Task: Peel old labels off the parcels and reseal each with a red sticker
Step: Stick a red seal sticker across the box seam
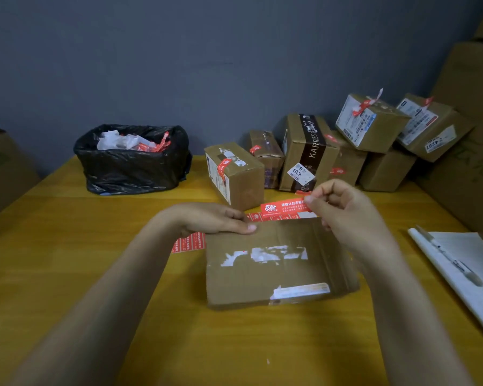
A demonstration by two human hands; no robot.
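A flat brown cardboard parcel lies in front of me on the yellow table, with torn white label remains on its top. My left hand rests on the parcel's far left edge, fingers pressed flat. My right hand is raised over the far right corner and pinches a red sticker with white print, which stretches left from my fingertips above the parcel's far edge. Another strip of red stickers lies on the table under my left wrist.
A black bag full of peeled paper and red scraps stands at the back left. Several brown parcels with red stickers are piled at the back right. A white notepad with a pen lies at the right. Big cartons stand on both sides.
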